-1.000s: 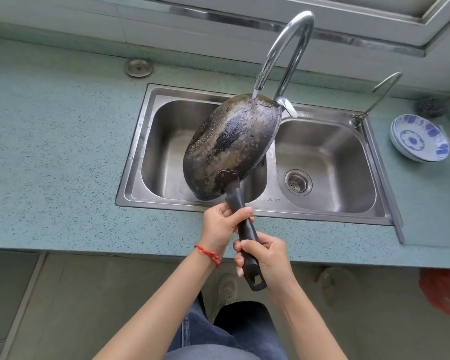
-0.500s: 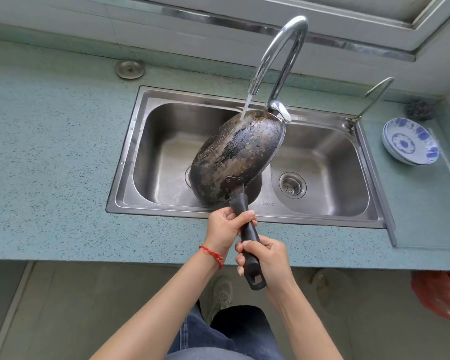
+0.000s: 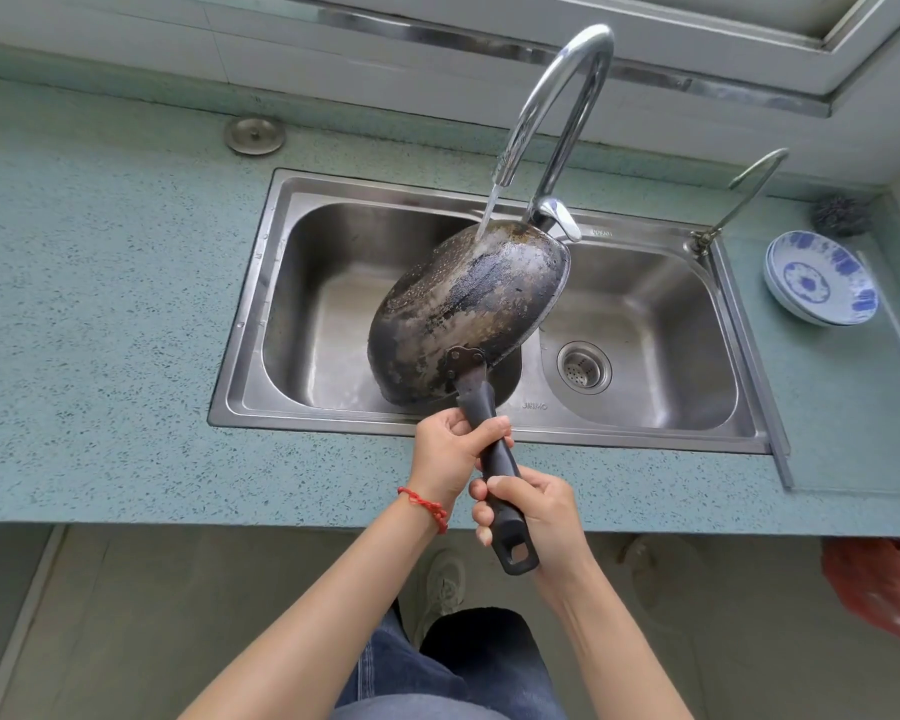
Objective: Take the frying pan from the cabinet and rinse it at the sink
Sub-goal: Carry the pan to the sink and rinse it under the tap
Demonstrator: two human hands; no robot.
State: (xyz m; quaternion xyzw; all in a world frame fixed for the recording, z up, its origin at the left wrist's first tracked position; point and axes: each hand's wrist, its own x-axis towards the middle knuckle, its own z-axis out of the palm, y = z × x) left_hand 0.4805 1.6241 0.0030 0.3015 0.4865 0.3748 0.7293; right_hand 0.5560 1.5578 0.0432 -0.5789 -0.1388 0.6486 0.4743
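The frying pan point(image 3: 468, 314) is out, both my hands' fingers point(image 3: 494, 426) squeeze its handle point(image 3: 494, 459), and water point(image 3: 487, 215) hits its back, so rinsing is underway.

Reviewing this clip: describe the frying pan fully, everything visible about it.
The frying pan is dark metal, its scorched, blotchy underside turned toward the camera, with a paler rim edge on its right. A riveted metal bracket joins it to a long black handle with a hanging hole at the end. It is tilted steeply over the sink's left basin. The faucet stream strikes its upper edge, and droplets bead on the surface. The left hand has its grip near the bracket, the right hand nearer the handle's end.
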